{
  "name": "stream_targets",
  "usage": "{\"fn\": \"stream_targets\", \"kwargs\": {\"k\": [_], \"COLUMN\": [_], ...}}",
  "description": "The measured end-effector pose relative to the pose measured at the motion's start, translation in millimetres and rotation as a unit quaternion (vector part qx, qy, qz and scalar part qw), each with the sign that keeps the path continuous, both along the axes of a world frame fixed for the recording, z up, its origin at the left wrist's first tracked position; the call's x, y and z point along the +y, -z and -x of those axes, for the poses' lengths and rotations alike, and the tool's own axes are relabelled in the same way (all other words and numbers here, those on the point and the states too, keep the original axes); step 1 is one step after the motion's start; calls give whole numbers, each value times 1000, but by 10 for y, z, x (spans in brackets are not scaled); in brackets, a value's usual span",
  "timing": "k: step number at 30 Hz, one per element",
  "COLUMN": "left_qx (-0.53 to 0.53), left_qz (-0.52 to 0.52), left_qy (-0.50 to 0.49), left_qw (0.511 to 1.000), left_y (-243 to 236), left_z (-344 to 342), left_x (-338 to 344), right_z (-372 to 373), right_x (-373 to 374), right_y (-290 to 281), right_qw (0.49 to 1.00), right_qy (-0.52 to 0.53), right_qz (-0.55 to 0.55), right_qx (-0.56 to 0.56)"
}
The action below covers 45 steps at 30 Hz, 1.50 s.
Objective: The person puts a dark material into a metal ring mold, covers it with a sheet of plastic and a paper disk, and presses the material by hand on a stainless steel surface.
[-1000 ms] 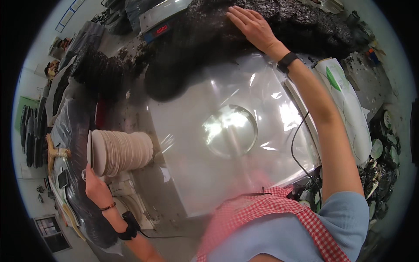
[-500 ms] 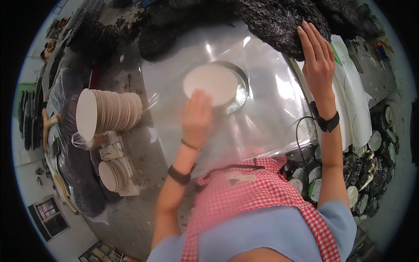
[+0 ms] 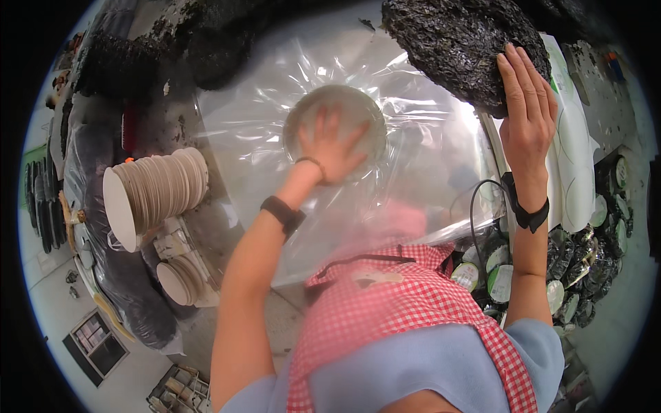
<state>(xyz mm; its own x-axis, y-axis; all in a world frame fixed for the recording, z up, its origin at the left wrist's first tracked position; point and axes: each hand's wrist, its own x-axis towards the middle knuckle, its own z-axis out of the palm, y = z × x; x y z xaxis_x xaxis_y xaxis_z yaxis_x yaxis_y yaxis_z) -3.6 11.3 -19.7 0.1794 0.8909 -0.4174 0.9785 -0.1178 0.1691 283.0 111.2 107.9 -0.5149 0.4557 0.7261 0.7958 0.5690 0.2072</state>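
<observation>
The left hand (image 3: 330, 143) lies spread, palm down, on a round, flat disc (image 3: 350, 100), dull grey-beige and smooth, its face turned up in the middle of a clear plastic film (image 3: 248, 162). Glossy creases radiate from the disc's rim; whether the film passes over or under it, I cannot tell. The right hand (image 3: 529, 113) lays its fingers close together along the right edge of a seaweed cake (image 3: 461, 48), thumb hidden, so I cannot tell whether it pinches. The cake is near-black, shaggy and glistening, a thick oval over the film's far right corner, its long axis slanting from far left to near right. By the film's left edge, a stack of pale card discs (image 3: 157, 196) lies on its side on the grey counter (image 3: 219, 224), end face leftward.
</observation>
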Motion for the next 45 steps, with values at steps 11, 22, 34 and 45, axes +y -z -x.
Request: {"fn": "stream_targets", "kwargs": {"k": [11,22,34,45], "left_qx": [-412,-241,-55,-153], "left_qz": [-363,-360,-351,-349], "left_qy": [-241,-289,-226,-43], "left_qw": [800,854,907,924], "left_y": [-694,-398,-480,-196], "left_z": [261,235,175,72], "left_x": [-192,-445,-381,-113], "right_z": [1019,1503,1504,1485], "right_x": [-825,-323,-186,-234], "right_y": [450,750,852,1096], "right_qw": [972,941,947,966], "right_qy": [-170,-161,-148,-144], "right_qz": [157,296,278,214], "right_qx": [-31,43,71,16]}}
